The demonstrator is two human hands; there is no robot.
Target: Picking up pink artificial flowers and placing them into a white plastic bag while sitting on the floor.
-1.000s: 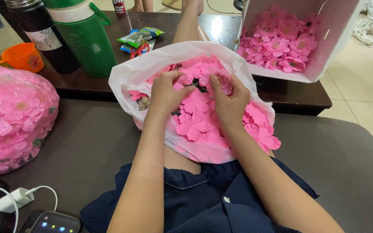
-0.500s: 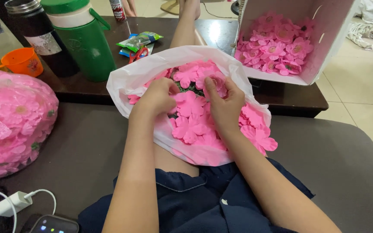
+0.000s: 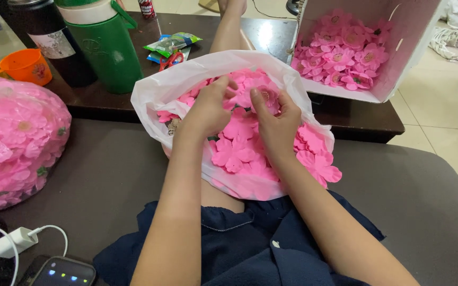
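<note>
Sorting through a white plastic bag (image 3: 184,85) of pink fabric flower petals on the lap, the left hand (image 3: 208,108) curls loosely, fingertips pinching at petals near the bag's centre. Just right of it, the right hand (image 3: 278,122) pinches one pink flower with a yellow centre (image 3: 265,97) between thumb and fingers. Judging by this, assembly is underway; the next move calls for fine fingertip alignment.

Dark wooden low table (image 3: 367,119), pale tiled floor (image 3: 441,100), dark grey seat (image 3: 430,201), daylight glare
</note>
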